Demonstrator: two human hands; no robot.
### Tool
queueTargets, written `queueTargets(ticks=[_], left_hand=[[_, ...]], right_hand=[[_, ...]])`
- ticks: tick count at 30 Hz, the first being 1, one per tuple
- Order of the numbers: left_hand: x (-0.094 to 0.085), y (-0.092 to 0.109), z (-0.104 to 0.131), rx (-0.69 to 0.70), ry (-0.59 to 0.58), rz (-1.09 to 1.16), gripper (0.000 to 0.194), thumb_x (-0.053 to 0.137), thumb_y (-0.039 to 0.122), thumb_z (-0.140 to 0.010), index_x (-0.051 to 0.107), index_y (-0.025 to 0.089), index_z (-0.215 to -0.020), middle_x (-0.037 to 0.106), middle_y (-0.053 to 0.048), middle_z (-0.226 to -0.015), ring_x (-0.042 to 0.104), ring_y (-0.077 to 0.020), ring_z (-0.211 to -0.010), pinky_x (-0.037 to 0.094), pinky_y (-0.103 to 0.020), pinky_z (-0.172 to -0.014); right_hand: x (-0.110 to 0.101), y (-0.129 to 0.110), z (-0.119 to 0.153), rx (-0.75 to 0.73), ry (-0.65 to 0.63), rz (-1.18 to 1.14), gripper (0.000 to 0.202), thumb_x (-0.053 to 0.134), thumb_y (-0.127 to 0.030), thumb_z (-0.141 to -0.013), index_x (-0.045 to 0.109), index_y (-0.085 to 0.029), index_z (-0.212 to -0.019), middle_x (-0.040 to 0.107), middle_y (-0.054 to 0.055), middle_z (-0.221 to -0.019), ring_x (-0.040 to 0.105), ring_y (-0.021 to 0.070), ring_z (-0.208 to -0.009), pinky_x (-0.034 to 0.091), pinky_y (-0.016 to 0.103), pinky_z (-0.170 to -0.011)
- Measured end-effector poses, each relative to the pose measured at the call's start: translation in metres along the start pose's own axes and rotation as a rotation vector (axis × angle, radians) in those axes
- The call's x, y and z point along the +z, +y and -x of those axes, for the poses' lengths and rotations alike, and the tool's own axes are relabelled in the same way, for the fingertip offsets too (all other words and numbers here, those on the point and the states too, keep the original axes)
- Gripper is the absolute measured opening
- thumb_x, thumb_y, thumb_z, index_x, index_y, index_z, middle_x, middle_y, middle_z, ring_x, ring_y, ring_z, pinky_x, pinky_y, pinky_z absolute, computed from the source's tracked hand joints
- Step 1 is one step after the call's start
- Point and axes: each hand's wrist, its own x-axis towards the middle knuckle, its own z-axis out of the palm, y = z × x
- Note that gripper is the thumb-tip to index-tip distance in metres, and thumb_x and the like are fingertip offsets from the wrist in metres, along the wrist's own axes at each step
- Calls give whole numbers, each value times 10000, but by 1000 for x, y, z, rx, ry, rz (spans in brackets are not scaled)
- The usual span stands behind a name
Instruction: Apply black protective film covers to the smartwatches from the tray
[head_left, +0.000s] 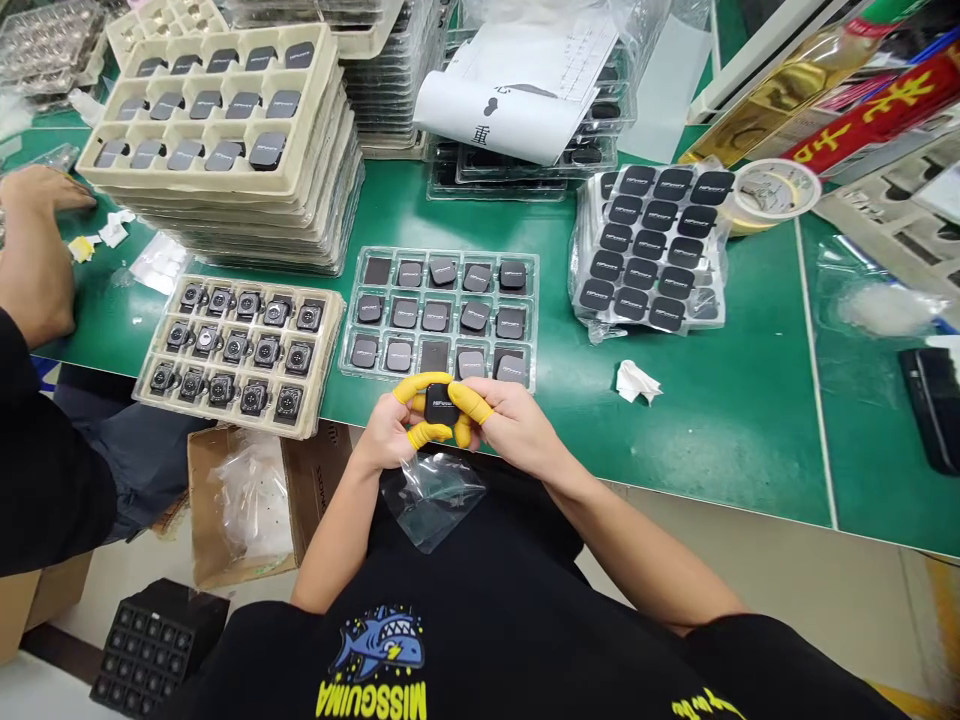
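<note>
Both hands hold one small black square piece (441, 405) with white lettering, just over the table's front edge. My left hand (397, 420) grips its left side, and my right hand (510, 415) pinches its right side; yellow covers sit on the fingertips. A clear plastic bag (433, 500) hangs below my left hand. Directly beyond the hands lies a clear tray (536, 300) of dark square pieces; a few compartments show only a flat dark square. To its left is a beige tray (330, 350) holding black watch-like parts.
Tall stacked beige trays (315, 170) stand at the back left. On the right are a sheet of black squares (641, 245), a tape roll (776, 190), crumpled paper (637, 382) and a bottle (780, 100). Another person's arm (34, 250) rests at far left. An open carton (202, 510) sits below.
</note>
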Motion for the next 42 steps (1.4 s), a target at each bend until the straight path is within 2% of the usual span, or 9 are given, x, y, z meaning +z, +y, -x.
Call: queueTargets(ticks=[4,9,15,20,22,25,29,34,42], left_hand=[[1,1,0,-9,29,54,818,991,573,-793,692,176,-1442,874,-97,-982,859,-236,-797,679,-267,-712],[5,2,-1,-19,3,55,743,996,540,-798,718,191,-1393,850,-71,-895,802,-188,-672,625,-229,-608],[8,5,11,-42,3,-115,728,934,607,-844,739,159,-1384,778,-50,-783,662,-133,-558,510,-208,-507],[16,-1,33,-100,79,-273,525,886,567,-905,805,157,-1223,574,50,-597,355,-52,-450,262,-197,-423],[19,-4,38,-134,151,-212,528,902,566,-891,799,172,-1227,563,60,-614,391,-53,-465,292,-186,-441],[19,-4,43,-117,328,-32,719,866,608,-918,672,221,-1492,608,70,-666,536,-76,-517,449,-179,-523],[8,2,51,-2,555,121,973,893,563,-915,457,198,-1705,614,88,-580,558,-89,-492,455,-169,-521],[-7,1,79,124,817,225,990,953,488,-870,489,196,-1694,629,73,-547,535,-83,-450,386,-146,-464],[-36,-12,133,83,1033,264,1004,1005,514,-789,556,221,-1637,662,70,-577,360,-6,-330,342,-112,-406]], right_hand=[[0,0,-3,-13,-13,-70,677,651,-886,-935,645,-216,-836,639,-19,-631,600,127,-499,480,270,-520],[4,5,-2,55,6,-58,548,905,-686,-819,600,-248,-943,631,-51,-741,591,130,-561,479,269,-509],[4,16,-2,7,-30,42,454,728,-681,-964,640,-236,-940,648,-15,-785,589,153,-641,491,296,-583],[4,24,0,-144,-26,368,289,656,-498,-1031,654,-234,-912,710,3,-836,597,166,-745,473,288,-674],[0,22,-6,-212,-11,444,303,598,-484,-1057,644,-237,-887,704,-1,-802,598,168,-726,469,282,-660],[-16,7,-43,-275,94,551,303,564,-465,-1057,632,-236,-871,693,4,-797,600,182,-754,458,295,-707],[-34,-28,-141,-292,272,714,248,553,-422,-1055,658,-224,-950,690,23,-863,562,202,-807,408,316,-758],[-13,-52,-246,-243,297,930,256,596,-394,-1074,769,-206,-1094,738,101,-1086,619,251,-945,439,332,-807],[13,-28,-260,-217,304,1188,369,669,-486,-1083,737,-173,-1266,649,223,-1353,608,368,-1255,529,415,-918]])
